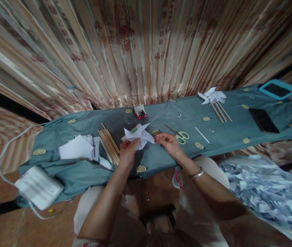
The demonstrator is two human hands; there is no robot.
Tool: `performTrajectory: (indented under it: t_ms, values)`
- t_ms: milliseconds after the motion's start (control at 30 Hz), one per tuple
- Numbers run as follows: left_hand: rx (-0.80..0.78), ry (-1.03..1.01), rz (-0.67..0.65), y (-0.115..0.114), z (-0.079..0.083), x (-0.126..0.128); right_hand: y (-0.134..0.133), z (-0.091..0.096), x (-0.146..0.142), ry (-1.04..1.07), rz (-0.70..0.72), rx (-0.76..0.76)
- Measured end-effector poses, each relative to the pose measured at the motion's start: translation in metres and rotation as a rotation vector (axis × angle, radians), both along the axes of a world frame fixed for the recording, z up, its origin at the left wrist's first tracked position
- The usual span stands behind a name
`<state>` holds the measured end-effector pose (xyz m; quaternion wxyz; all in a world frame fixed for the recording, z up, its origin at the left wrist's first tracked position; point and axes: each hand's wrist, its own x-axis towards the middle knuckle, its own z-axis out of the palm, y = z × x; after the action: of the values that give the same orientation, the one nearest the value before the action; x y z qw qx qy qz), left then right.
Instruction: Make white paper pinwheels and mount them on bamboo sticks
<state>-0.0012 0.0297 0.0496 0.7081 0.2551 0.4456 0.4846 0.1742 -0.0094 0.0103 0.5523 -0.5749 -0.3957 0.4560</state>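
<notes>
A folded white paper pinwheel [142, 137] is pinched in my left hand [128, 149], its blades fanned out above the cloth. Close to its right side, my right hand [167, 141] has thumb and fingers pressed together; whatever they grip is too small to make out. Scissors with light green handles [182, 137] lie just beyond my right hand. Behind the pinwheel, a small flat card or box with a green mark [135, 129] is partly covered. Farther back stands an open red box [141, 113] of small dark metal pieces. Wooden sticks [109, 143] lie left of my left hand.
White paper sheets [77, 147] are stacked at left, near a white box [40, 187] with a cable. At right lie pinwheels on sticks [214, 96], a black phone [264, 120] and a blue-framed device [278, 88]. Paper pieces [267, 188] fill the lower right.
</notes>
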Motion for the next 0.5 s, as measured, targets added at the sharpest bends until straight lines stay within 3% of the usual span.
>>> performTrajectory:
  t_ms: [167,233,433,500]
  values:
    - [0.002,-0.054,0.025,0.001,0.012,-0.005,0.021,0.003,0.004,-0.069,0.080,0.004]
    - [-0.005,-0.069,0.027,0.000,0.014,-0.006,0.037,0.005,0.010,-0.262,0.127,0.012]
    - [-0.016,-0.076,0.025,-0.001,0.016,-0.007,0.101,0.020,0.014,-0.901,0.004,0.157]
    - [-0.021,-0.071,0.021,-0.001,0.016,-0.007,0.120,0.025,0.010,-1.061,0.056,0.165]
